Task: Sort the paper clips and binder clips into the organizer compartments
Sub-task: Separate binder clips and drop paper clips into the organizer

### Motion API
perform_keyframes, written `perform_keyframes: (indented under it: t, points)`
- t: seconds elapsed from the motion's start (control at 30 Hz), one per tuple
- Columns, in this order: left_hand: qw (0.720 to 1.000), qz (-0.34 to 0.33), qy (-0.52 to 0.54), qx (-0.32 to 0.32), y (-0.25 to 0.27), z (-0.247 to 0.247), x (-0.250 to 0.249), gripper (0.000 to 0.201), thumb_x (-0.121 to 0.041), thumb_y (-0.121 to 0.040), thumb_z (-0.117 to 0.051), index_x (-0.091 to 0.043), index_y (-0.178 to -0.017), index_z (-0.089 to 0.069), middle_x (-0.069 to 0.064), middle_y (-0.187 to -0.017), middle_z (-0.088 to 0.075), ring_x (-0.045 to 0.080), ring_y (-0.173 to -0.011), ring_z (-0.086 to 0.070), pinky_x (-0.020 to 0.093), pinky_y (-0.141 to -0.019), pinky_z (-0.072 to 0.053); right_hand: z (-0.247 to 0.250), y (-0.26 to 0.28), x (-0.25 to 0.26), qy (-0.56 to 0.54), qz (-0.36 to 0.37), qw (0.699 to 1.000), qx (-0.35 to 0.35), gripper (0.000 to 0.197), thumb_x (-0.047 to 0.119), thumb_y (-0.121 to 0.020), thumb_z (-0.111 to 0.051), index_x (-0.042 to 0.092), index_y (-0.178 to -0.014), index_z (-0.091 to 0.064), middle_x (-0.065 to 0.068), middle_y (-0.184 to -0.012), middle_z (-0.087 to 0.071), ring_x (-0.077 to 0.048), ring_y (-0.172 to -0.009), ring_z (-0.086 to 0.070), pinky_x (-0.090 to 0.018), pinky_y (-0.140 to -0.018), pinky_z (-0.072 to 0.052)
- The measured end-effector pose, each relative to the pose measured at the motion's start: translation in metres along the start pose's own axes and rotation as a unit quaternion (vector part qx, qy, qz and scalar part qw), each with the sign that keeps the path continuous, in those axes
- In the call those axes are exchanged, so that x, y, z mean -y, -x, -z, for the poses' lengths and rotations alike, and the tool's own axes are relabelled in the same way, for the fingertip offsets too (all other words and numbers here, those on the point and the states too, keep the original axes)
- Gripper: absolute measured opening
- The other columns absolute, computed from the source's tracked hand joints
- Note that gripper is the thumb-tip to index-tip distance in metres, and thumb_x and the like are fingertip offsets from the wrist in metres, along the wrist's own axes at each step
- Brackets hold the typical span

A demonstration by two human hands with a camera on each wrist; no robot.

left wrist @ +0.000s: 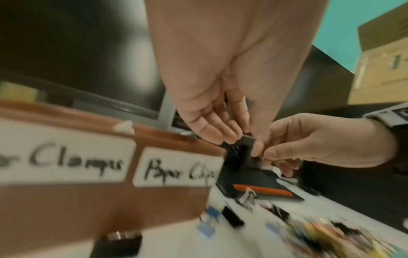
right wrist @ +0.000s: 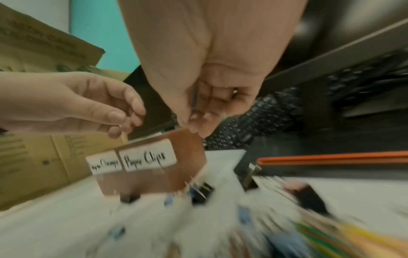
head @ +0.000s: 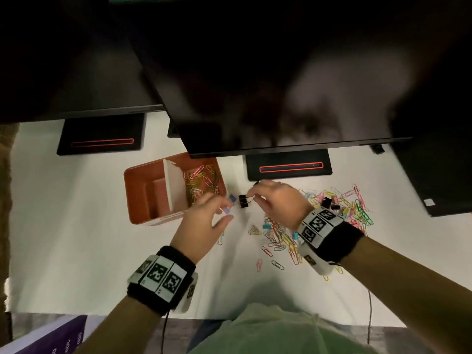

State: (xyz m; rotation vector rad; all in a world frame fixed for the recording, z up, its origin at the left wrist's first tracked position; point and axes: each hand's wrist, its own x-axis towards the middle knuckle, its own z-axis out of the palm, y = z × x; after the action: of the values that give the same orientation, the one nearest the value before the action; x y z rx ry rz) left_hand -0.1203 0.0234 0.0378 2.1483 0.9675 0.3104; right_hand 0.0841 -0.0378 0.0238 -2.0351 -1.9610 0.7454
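Brown organizer point(head: 135, 198): set on the white counter point(head: 63, 226), left of centre; split by a white divider point(head: 173, 186) into compartments.
Labels: two white tags on the organizer front, read in the right wrist view as "Paper Clamps" point(right wrist: 104, 165) and "Paper Clips" point(right wrist: 146, 158).
Right compartment: coloured paper clips point(head: 201, 181) are heaped inside.
Left compartment: contents cannot be told from the head view.
Right hand point(head: 278, 203): raised just right of the organizer; a black binder clip point(head: 243, 201) is pinched by its wire handles between thumb and fingertips, other fingers curled.
Left hand point(head: 201, 226): held beside the right hand, fingers loosely spread and relaxed; nothing is seen gripped, though blur near the fingertips leaves this uncertain.
Blue clips point(head: 232, 198): small blue pieces are seen between the left fingertips and the black binder clip; whether touched cannot be told.
Loose pile point(head: 344, 205): coloured paper clips mixed with dark binder clips, spread on the counter right of the right hand.
Stray clips point(head: 277, 264): a few paper clips are scattered nearer the person, between the wrists.
Monitors point(head: 281, 72): dark screens overhang the far side; two black stand bases with red outlines point(head: 291, 166) are set behind the organizer and pile.
Wrists: black bands with patterned white markers point(head: 163, 277) are worn.
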Motion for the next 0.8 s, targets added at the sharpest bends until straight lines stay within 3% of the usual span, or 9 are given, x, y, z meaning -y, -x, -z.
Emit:
perform_keyframes:
  t: [0.13,0.27,0.33,0.4,0.47,0.57,0.7,0.8]
  points:
    - [0.992,-0.005,-0.025,0.124,0.002,-0.049,-0.004,0.025,-0.022,-0.084,-0.063,-0.022,-0.108,-0.058,-0.005,-0.108,-0.053,0.011,-0.098,-0.052,0.026,-0.086,-0.045,-0.010,0.050,-0.031,-0.008,-0.063,0.993,0.103,0.020,0.024,-0.095,-0.045,0.020,-0.112,-0.056,-0.002,-0.112,-0.064,-0.017,-0.088,-0.064,-0.035,-0.080,-0.056]
    - [0.981,-0.002,-0.088,0.175,-0.008,-0.081,-0.003,0.031,-0.018,-0.082,-0.063,-0.023,-0.112,-0.056,-0.003,-0.116,-0.051,0.016,-0.104,-0.049,0.032,-0.091,-0.045,-0.022,0.078,-0.041,-0.007,-0.071,0.986,0.149,0.032,0.020,-0.094,-0.049,0.023,-0.126,-0.053,0.001,-0.122,-0.062,-0.018,-0.097,-0.063,-0.021,-0.077,-0.046]
    - [0.977,0.013,-0.102,0.188,-0.012,-0.093,0.000,0.030,-0.014,-0.084,-0.060,-0.022,-0.112,-0.056,-0.002,-0.116,-0.050,0.017,-0.105,-0.048,0.034,-0.092,-0.045,-0.026,0.085,-0.045,-0.002,-0.078,0.986,0.147,0.037,0.022,-0.094,-0.051,0.024,-0.130,-0.050,0.000,-0.128,-0.059,-0.019,-0.104,-0.061,-0.022,-0.079,-0.045]
    - [0.977,0.021,-0.101,0.187,-0.016,-0.098,0.006,0.024,-0.008,-0.085,-0.056,-0.018,-0.107,-0.060,0.000,-0.111,-0.052,0.019,-0.102,-0.050,0.035,-0.090,-0.046,-0.029,0.086,-0.049,0.005,-0.093,0.986,0.140,0.040,0.025,-0.093,-0.051,0.025,-0.133,-0.047,0.000,-0.134,-0.055,-0.020,-0.110,-0.059,-0.029,-0.088,-0.049]
    - [0.980,0.033,-0.090,0.173,-0.018,-0.099,0.012,0.017,-0.005,-0.085,-0.056,-0.013,-0.098,-0.063,0.003,-0.103,-0.054,0.020,-0.093,-0.054,0.036,-0.087,-0.048,-0.030,0.085,-0.054,0.016,-0.111,0.986,0.123,0.039,0.030,-0.094,-0.049,0.026,-0.133,-0.047,0.000,-0.134,-0.054,-0.020,-0.109,-0.060,-0.033,-0.088,-0.052]
    - [0.989,0.040,-0.071,0.125,-0.018,-0.093,0.018,0.010,-0.004,-0.083,-0.059,-0.011,-0.090,-0.064,0.003,-0.098,-0.055,0.018,-0.085,-0.054,0.037,-0.083,-0.050,-0.027,0.082,-0.061,0.040,-0.128,0.985,0.105,0.037,0.037,-0.093,-0.048,0.025,-0.128,-0.050,0.003,-0.132,-0.053,-0.018,-0.111,-0.057,-0.036,-0.095,-0.045]
    - [0.994,0.014,-0.093,0.052,-0.013,-0.084,0.019,0.014,-0.010,-0.082,-0.064,-0.013,-0.096,-0.064,0.002,-0.103,-0.054,0.017,-0.095,-0.051,0.030,-0.087,-0.047,-0.028,0.074,-0.060,0.056,-0.104,0.988,0.101,0.039,0.042,-0.092,-0.048,0.026,-0.127,-0.050,0.003,-0.132,-0.054,-0.020,-0.117,-0.053,-0.040,-0.100,-0.038]
    - [0.992,-0.031,-0.113,0.048,-0.005,-0.086,0.017,0.014,-0.004,-0.082,-0.063,-0.013,-0.091,-0.067,0.002,-0.094,-0.057,0.020,-0.088,-0.054,0.034,-0.079,-0.050,-0.034,0.065,-0.052,0.069,-0.083,0.988,0.110,0.044,0.044,-0.092,-0.046,0.024,-0.131,-0.048,0.000,-0.132,-0.053,-0.022,-0.117,-0.053,-0.044,-0.101,-0.035]
